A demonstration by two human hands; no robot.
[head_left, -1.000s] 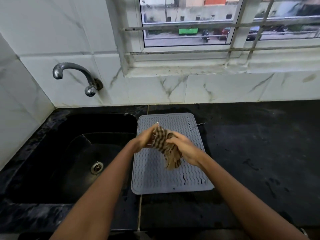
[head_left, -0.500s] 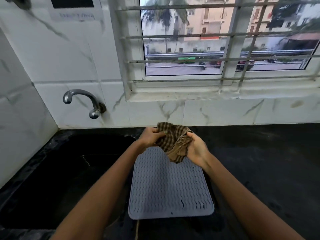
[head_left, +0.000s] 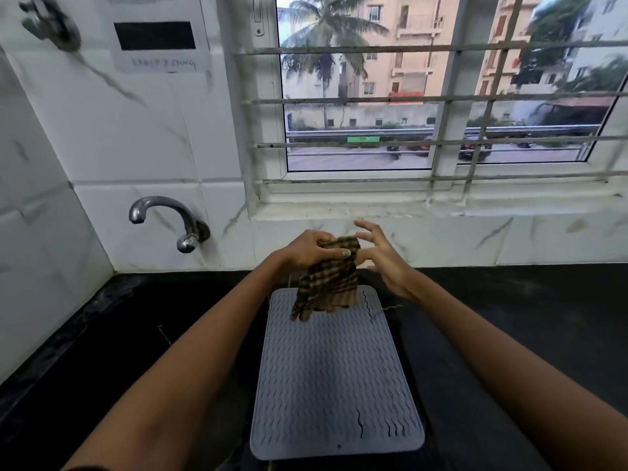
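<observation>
Checked cloth (head_left: pixel 328 283) hangs above the far end of the grey ridged mat (head_left: pixel 336 385), which lies on the black counter (head_left: pixel 509 317). Left hand (head_left: pixel 306 248) grips the cloth's upper edge, fingers curled round the fabric. Right hand (head_left: pixel 384 260) is just beside it, fingers spread apart, holding nothing.

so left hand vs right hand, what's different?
The left hand grips the checked cloth, fingers curled round its top; the right hand has its fingers spread and holds nothing. The left hand shows its back; the right hand's palm faces the cloth. Both are raised above the far end of the grey mat.
</observation>
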